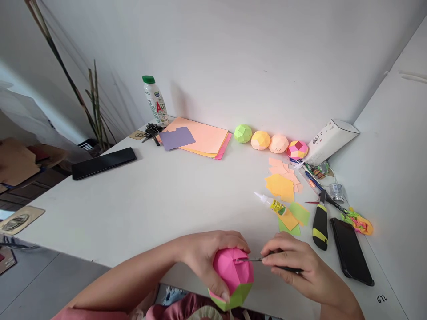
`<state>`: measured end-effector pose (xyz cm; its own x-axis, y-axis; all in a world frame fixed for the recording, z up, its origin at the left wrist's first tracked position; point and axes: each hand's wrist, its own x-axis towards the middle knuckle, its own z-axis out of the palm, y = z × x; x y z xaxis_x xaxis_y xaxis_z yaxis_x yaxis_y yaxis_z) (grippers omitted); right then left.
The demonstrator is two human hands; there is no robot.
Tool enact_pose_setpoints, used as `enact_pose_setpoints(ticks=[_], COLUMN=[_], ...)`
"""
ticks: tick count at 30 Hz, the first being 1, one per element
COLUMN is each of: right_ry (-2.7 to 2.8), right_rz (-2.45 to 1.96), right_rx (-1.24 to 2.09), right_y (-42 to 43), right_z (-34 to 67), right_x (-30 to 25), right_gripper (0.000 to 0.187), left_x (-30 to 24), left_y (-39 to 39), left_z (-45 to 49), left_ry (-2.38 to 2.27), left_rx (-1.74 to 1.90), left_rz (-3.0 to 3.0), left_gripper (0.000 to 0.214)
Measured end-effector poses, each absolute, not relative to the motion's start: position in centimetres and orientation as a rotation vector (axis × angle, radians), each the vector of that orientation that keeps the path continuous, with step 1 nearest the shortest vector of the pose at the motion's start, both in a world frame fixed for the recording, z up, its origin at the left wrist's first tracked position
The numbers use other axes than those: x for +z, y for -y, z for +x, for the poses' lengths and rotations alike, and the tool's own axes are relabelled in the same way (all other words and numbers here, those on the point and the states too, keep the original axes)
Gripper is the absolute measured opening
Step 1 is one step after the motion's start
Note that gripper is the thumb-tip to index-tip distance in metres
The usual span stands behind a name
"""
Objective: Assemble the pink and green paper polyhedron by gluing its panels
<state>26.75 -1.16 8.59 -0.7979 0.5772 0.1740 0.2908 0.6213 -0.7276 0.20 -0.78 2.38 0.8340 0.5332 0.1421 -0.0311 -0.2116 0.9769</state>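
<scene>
Near the table's front edge, my left hand [216, 255] is wrapped round a faceted paper ball [231, 272], bright pink on its upper part and green below. The thumb presses on its lower front and the fingers curl over the top. To the right, my right hand [293, 262] grips a slim tool with a black handle and thin metal tip [253, 259]; its exact kind is unclear. Its tip touches a seam or small opening in the pink paper. Beyond my right hand lie a yellow-labelled glue bottle [277, 207] and cut green paper pieces [299, 214].
Four finished-looking paper balls [260, 140] line the wall. Paper sheets [202, 135], a drink bottle [156, 101], keys [153, 130] and a black phone [104, 163] are left. A black-and-yellow handled tool [320, 226], another phone [352, 251] and a white box [331, 141] are right.
</scene>
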Motion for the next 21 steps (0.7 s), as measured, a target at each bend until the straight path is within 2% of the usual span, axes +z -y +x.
enact_pose_setpoints(ticks=[16, 21], right_ry=[2.443, 2.496], right_rz=[-0.648, -0.615], right_rx=[0.960, 0.838], right_y=[1.21, 1.15], right_z=[26.57, 26.55], right_x=[8.78, 8.73], right_gripper=[0.019, 0.025], left_x=[2.01, 1.90], left_y=[0.91, 0.96], left_z=[0.24, 0.16], left_ry=[-0.395, -0.394], left_rx=[0.572, 0.545], left_rz=[1.686, 1.631], left_gripper=[0.081, 0.082])
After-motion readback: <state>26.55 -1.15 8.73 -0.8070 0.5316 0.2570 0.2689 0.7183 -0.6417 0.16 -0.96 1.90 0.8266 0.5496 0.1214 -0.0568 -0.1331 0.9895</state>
